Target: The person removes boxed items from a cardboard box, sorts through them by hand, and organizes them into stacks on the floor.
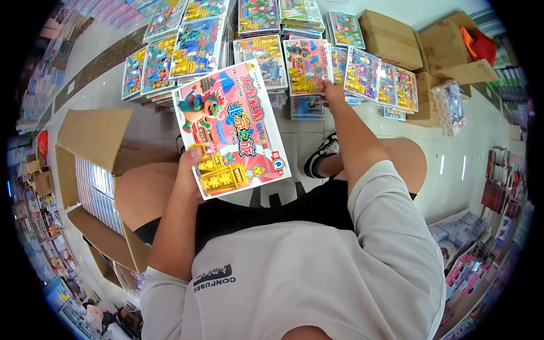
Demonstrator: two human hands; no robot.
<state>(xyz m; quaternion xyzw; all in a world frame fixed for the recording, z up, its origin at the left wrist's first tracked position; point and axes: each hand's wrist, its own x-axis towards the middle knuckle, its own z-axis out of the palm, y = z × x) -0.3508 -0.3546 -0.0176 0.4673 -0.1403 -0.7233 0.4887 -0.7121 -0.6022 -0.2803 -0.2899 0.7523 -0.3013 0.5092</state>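
Clamping a tilted box (233,127), left hand (191,173) — right hand (334,94) touches stacked box (306,65), grip unclear.

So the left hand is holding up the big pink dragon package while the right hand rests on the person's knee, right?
Not quite: the head view shows the right hand stretched out to the edge of another pink package among the stacks, not resting on a knee. The left hand does hold up the big pink dragon package.
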